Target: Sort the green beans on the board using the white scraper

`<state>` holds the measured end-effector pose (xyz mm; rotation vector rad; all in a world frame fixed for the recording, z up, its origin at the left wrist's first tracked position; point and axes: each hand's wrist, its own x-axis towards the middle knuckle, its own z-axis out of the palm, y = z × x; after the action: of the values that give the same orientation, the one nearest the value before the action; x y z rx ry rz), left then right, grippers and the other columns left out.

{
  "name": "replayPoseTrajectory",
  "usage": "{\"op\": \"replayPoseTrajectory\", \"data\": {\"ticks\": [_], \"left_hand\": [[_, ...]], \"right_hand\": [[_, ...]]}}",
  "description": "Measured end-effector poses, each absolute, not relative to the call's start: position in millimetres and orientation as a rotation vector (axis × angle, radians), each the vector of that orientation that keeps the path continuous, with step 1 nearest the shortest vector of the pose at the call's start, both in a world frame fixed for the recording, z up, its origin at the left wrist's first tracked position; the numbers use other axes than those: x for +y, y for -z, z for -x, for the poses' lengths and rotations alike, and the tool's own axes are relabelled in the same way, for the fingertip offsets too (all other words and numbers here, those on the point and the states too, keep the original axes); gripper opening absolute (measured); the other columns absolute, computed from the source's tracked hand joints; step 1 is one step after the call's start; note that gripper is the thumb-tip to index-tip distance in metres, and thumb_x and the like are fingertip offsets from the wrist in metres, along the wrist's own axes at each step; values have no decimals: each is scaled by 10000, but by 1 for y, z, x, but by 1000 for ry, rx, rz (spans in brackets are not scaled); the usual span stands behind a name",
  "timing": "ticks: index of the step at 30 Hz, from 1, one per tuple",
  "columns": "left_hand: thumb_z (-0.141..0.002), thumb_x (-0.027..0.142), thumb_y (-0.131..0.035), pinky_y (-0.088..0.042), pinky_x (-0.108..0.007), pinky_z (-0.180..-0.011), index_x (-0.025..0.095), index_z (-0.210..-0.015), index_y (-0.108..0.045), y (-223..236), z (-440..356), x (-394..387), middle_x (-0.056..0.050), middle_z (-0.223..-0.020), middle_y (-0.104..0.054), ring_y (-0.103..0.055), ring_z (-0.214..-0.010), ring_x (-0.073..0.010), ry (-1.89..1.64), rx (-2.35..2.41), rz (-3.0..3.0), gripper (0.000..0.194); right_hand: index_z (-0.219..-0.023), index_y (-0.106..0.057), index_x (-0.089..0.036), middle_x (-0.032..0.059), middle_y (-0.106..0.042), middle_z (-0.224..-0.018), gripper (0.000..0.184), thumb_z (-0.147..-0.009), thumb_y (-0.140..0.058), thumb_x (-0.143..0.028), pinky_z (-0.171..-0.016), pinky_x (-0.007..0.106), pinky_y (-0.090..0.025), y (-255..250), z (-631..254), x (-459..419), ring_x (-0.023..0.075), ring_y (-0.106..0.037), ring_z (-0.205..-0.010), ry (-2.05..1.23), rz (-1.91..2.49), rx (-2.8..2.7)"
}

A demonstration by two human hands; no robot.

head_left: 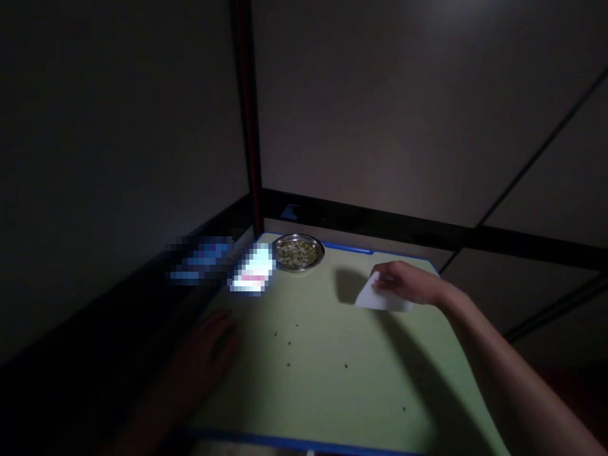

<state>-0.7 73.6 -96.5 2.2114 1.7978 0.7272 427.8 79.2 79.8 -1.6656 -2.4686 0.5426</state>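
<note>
My right hand (407, 282) reaches across the green table (332, 380) and its fingers close on a white card or sheet of paper (377, 297) near the far right edge. My left hand (206, 345) lies flat in shadow on the table's left edge, fingers stretched out and holding nothing. A round metal dish (298, 252) filled with small greenish grains stands at the far corner. Several loose dark grains (289, 344) lie scattered on the middle of the table.
A blurred bright white object (253, 271) lies left of the dish. A dark post (249, 120) rises at the corner, with dark rails along the walls. The table has a blue rim (294, 442). The room is dim.
</note>
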Motion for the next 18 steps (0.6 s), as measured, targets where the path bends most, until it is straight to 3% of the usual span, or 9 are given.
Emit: {"op": "replayPoseTrajectory", "data": {"ticks": [4,9,14,18], "left_hand": [[-878,514,-448,-436,-459,-1117,161,-1218,-666,97,1,74,-139,-1363,-625,-579,-1268,-276,-757,1758,-2208,536],[-843,480,-467,-467,-417,-1089,192,-1112,-701,93,0,77,-122,-1300,-670,-616,-1223,-267,-809,1732,-2251,458],[-844,454,-450,-463,-434,-1089,162,-1112,-698,99,2,85,-149,-1293,-674,-623,-1211,-272,-811,1716,-2264,468],[-853,437,-458,-488,-385,-1064,170,-1091,-719,100,3,89,-129,-1258,-700,-653,-1168,-254,-818,1746,-2286,443]], "right_hand": [[-1032,-685,-209,42,-734,-911,233,-996,-468,-286,-753,276,-435,-81,-348,53,169,-645,-820,-317,1383,-2593],[-1236,-652,-280,34,-732,-1137,344,-955,-488,-168,-967,346,-428,-35,-266,45,186,-646,-1040,-109,1035,-2702],[-1288,-632,-277,21,-598,-1404,397,-930,-501,-165,-1089,332,-359,7,-262,34,175,-561,-1244,-93,946,-2798],[-1346,-593,-232,15,-582,-1424,453,-904,-519,-165,-1150,296,-290,17,-287,20,159,-477,-1342,-189,913,-2832]]}}
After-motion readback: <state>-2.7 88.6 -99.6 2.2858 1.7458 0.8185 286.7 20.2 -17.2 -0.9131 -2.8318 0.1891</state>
